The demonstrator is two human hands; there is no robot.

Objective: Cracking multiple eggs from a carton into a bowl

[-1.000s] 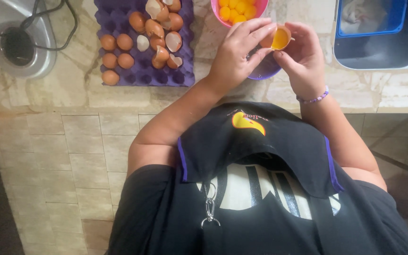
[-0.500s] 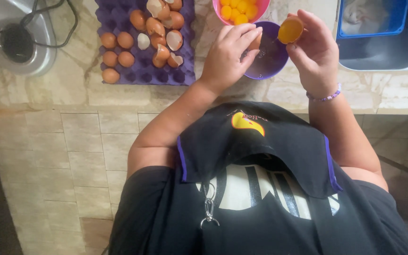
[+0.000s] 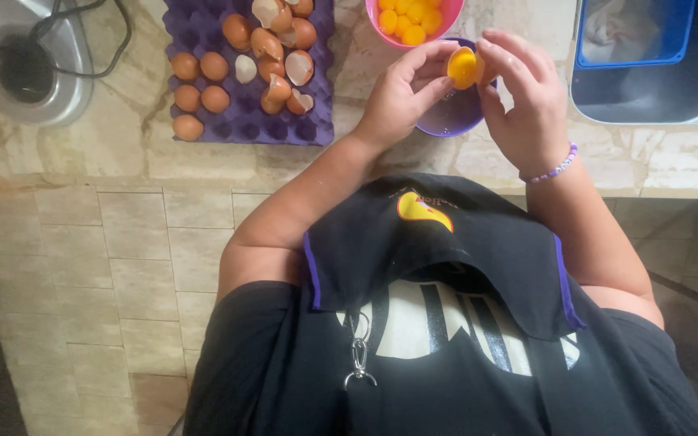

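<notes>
Both your left hand (image 3: 401, 97) and right hand (image 3: 523, 101) pinch an eggshell half (image 3: 464, 68) (yolk inside) between curled fingers. It's over the purple bowl (image 3: 446, 117).

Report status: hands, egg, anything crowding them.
Left hand and right hand both pinch a cracked shell holding a yolk. Held over purple bowl. Pink yolk bowl close behind.

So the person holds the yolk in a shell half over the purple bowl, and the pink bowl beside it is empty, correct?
Not quite. The head view shows the pink bowl holds several yolks. The rest stands: both hands hold the yolk-filled shell half over the purple bowl.
</notes>
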